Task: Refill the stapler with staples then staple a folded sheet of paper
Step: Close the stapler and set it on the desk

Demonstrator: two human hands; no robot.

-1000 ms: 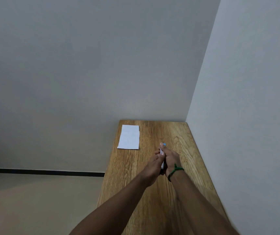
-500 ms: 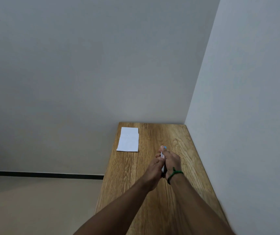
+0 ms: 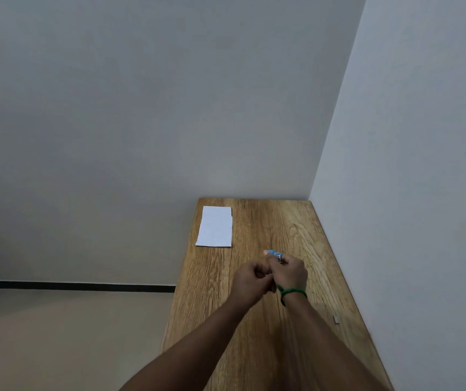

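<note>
A small light-blue stapler [image 3: 277, 255] sticks out of the top of my right hand [image 3: 289, 273], which is closed around it above the middle of the wooden table [image 3: 257, 320]. My left hand [image 3: 250, 280] is curled right beside it, fingertips pinched at the stapler's near end; whether it holds staples is hidden. A folded white sheet of paper [image 3: 215, 226] lies flat at the table's far left corner. A small grey strip, possibly staples [image 3: 336, 319], lies near the table's right edge.
The narrow table stands in a corner, with a white wall [image 3: 412, 193] along its right side and another wall behind its far end. Its left edge drops to a beige floor [image 3: 57, 334]. A green band circles my right wrist.
My hands have drawn slightly apart, the left moving left off the stapler. The stapler's blue tip shows more clearly above my right hand.
</note>
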